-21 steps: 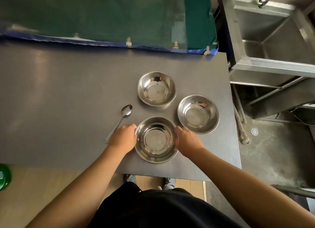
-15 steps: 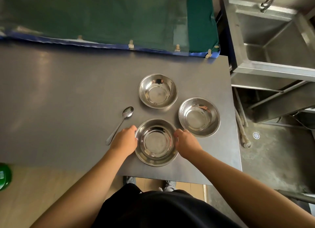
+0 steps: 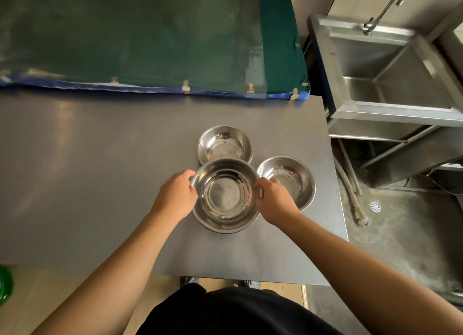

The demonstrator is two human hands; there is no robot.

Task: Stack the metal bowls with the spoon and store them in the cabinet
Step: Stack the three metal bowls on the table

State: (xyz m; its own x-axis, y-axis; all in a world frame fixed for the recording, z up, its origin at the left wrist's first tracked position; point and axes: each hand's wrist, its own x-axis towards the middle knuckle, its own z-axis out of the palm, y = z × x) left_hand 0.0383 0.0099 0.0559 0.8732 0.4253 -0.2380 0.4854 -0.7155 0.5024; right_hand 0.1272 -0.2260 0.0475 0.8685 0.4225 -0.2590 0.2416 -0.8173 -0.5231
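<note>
Both hands gripped one metal bowl: the left hand clasped its left rim and the right hand clasped its right rim, fingers curled over the edge. This held bowl sat between the two hands, above the grey desk, and its far edge overlapped the near rim of a second bowl just beyond the hands. A third bowl rested on the desk just past the right hand, partly hidden by its knuckles. All three bowls stood upright and looked empty. The spoon could not be seen. Well to the right of the right hand stood a steel sink.
</note>
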